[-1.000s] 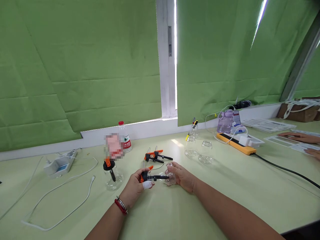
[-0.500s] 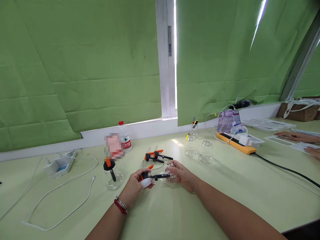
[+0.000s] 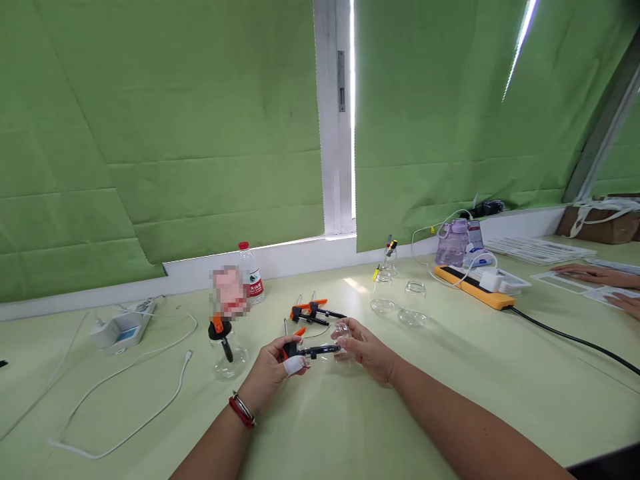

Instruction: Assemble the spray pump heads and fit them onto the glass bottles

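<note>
Just ahead of the wearer, at the middle of the desk [image 3: 325, 433], the two hands face each other with a clear jar [image 3: 344, 333] and a black-and-orange fitting [image 3: 320, 351] between them. The pair's long axis runs crosswise, from the left hand to the right hand, and lies close to level. The left hand [image 3: 275, 363] is curled round the fitting's thick end, thumb and fingers closed on it; white tape [image 3: 295, 365] wraps the thumb. From there the black rod points straight toward the right hand [image 3: 370, 350], which is nearer the jar and grips its wide end, fingers over the far side and thumb toward the wearer. The rod overlaps the glass, but how deep it sits inside cannot be told.

Beyond the hands, two more fittings [image 3: 303, 316] lie near each other, their rods pointing rightward. Left of the left hand, another jar [image 3: 239, 360] stands upright with a fitting in its mouth, and past it is a red-capped bottle [image 3: 254, 280]. A white cable [image 3: 165, 405] curves farther left. Right of and beyond the right hand are clear jars [image 3: 414, 317], then an orange power strip [image 3: 473, 288]. Well to the right, another person's hands [image 3: 593, 272] rest on papers [image 3: 565, 284].
</note>
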